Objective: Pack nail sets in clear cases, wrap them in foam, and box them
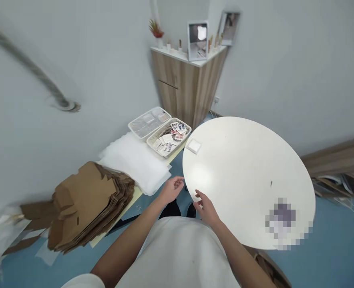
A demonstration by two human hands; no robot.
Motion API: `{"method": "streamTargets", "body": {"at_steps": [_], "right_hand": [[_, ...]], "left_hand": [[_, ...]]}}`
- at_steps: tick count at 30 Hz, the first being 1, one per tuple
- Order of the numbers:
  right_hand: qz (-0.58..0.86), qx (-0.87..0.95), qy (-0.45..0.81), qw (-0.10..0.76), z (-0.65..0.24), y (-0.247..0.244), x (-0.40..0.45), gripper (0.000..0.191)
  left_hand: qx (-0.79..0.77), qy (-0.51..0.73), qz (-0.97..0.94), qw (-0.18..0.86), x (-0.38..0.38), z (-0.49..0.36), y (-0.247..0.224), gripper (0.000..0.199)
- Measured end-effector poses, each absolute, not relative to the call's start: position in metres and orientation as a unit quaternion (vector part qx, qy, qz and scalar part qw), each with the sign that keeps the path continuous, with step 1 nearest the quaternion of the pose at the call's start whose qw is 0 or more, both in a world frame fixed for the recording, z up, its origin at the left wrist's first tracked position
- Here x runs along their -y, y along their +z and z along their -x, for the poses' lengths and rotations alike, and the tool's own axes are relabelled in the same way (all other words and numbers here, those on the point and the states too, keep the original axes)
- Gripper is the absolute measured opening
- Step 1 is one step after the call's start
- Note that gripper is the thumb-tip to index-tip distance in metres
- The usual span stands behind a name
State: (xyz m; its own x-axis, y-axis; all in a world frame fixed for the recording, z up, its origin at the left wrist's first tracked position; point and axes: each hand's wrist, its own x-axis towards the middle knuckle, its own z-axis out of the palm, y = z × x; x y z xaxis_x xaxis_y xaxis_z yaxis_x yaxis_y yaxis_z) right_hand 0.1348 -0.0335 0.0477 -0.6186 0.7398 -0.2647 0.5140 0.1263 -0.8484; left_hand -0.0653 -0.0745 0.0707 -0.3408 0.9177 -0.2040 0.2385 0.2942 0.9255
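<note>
Round white table [243, 168] (glossy) with a square white piece [194, 146]

Smooth, glossy tabletop [243, 168] and matt cardboard stack [85, 196]

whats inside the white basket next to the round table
The basket holds a loose heap of small cards, some mostly white, some with dark or red markings. Whatever lies under the top ones is covered.

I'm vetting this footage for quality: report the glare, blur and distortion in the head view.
Head view: glare washes out the round white table just beyond the right hand; the slanting pole at upper left looks smeared; the cabinet leans, probably wide-angle distortion; a pixelated patch hides part of the tabletop.
</note>
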Motion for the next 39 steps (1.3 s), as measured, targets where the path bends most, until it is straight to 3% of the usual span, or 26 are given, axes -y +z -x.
{"method": "streamTargets", "body": {"at_steps": [7, 14, 20, 28, 39], "right_hand": [[0.307, 0.816, 0.486, 0.055, -0.099, 0.055, 0.045, 0.04], [0.193, 0.878, 0.438, 0.006, -0.005, 0.078, 0.075, 0.04], [0.139, 0.924, 0.354, 0.037, 0.077, 0.104, 0.13, 0.046], [0.092, 0.976, 0.199, 0.01, 0.115, 0.113, 0.183, 0.052], [0.118, 0.978, 0.111, -0.129, 0.159, 0.101, 0.178, 0.048]], "left_hand": [[-0.749, 0.418, -0.424, 0.291, 0.141, 0.102, 0.1, 0.028], [-0.802, 0.379, -0.419, 0.193, 0.241, 0.162, 0.134, 0.034], [-0.896, 0.264, -0.311, 0.174, 0.327, 0.212, 0.129, 0.043], [-0.925, 0.15, -0.299, 0.179, 0.34, 0.231, 0.104, 0.051], [-0.927, 0.171, -0.253, 0.217, 0.347, 0.22, 0.079, 0.061]]}}
